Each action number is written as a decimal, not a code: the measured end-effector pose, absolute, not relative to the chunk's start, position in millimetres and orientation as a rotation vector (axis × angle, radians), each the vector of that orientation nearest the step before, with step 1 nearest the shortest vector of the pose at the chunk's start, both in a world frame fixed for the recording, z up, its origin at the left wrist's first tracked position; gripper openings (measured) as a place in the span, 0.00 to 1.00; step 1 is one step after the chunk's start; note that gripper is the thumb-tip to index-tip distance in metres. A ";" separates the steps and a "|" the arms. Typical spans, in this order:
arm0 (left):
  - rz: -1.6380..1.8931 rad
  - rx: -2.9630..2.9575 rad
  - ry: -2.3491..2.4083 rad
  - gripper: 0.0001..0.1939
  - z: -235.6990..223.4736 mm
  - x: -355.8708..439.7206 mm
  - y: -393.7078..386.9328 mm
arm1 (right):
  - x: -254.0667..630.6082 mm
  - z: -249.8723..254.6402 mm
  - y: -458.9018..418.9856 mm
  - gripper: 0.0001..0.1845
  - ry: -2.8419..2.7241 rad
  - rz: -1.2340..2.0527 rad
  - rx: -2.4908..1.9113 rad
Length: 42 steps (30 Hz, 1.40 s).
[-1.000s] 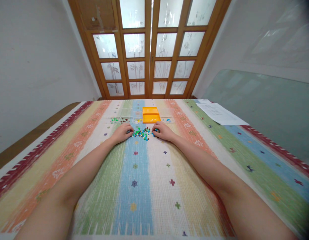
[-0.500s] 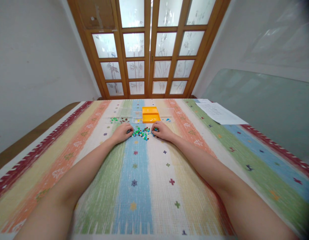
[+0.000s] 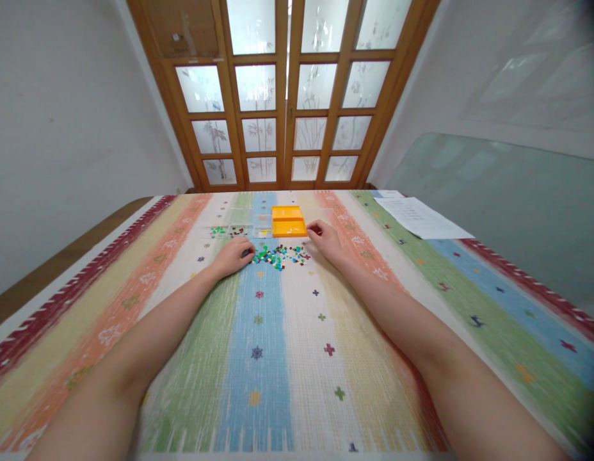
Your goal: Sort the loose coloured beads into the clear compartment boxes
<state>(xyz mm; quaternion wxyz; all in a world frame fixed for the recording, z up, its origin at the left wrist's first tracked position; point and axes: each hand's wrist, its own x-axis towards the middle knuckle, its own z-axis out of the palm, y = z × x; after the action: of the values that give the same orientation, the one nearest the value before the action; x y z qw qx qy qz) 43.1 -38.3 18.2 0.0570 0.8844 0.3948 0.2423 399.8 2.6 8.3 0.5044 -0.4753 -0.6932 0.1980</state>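
A loose pile of small coloured pieces (image 3: pixel 276 256), green, blue, brown and white, lies spread on the striped tablecloth. My left hand (image 3: pixel 233 256) rests at the pile's left edge with fingers curled together; what they hold, if anything, is too small to name. Beyond the pile stands an open yellow box (image 3: pixel 289 228) with a few pale pieces in its near half. My right hand (image 3: pixel 324 239) is just right of that box, thumb and fingertips closed in a pinch. Whatever is between those fingertips cannot be made out.
Left of the yellow box, a clear compartment tray (image 3: pixel 249 238) holds green, brown and yellow pieces in separate sections. White paper sheets (image 3: pixel 419 216) lie at the far right of the tablecloth (image 3: pixel 272 358). Wooden glazed doors (image 3: pixel 282 115) rise behind the table.
My right hand has moved up and right, away from the pile to beside the yellow box, uncovering pieces at the pile's right end. My left hand has stayed nearly in place.
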 end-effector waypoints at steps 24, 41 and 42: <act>0.722 2.681 1.195 0.06 17.1 43.4 -37.0 | 384.1 21.3 -17.8 0.09 -1.960 0.351 -1.133; 0.740 2.691 1.176 0.05 16.1 43.8 -36.6 | 348.3 27.6 -56.5 0.05 -2.609 0.296 -0.584; 0.739 2.695 1.176 0.05 16.0 43.7 -36.4 | 348.2 26.7 -55.7 0.05 -2.614 0.272 -0.577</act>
<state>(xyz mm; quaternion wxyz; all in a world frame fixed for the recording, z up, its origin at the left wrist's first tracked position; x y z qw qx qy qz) 43.7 -36.4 16.0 0.0548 0.8875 0.3874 0.2435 348.2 -55.7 26.7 0.2234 -0.2091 -0.9469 0.0985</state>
